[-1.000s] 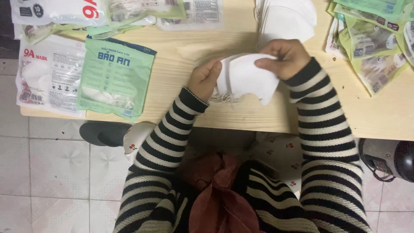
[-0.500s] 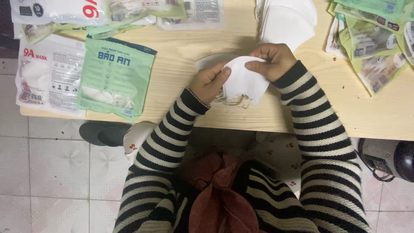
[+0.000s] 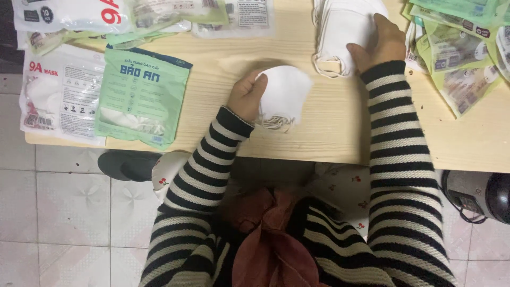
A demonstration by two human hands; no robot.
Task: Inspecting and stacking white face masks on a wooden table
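Note:
My left hand (image 3: 245,95) grips a small stack of folded white face masks (image 3: 284,94) just above the wooden table (image 3: 324,133), their ear loops hanging at the bottom. My right hand (image 3: 378,43) reaches to the far side of the table and rests on a larger pile of white masks (image 3: 340,26), fingers curled over its right edge. Both sleeves are black and white striped.
A green mask packet (image 3: 141,95) and a clear white packet (image 3: 58,95) lie at the table's left, more packets along the far edge. Several green-printed packets (image 3: 457,48) are heaped at right. A dark round appliance (image 3: 478,194) sits on the tiled floor, bottom right.
My right hand let go of the masks held by both hands and moved up and right onto the pile. The left hand kept the small stack, shifting it slightly left.

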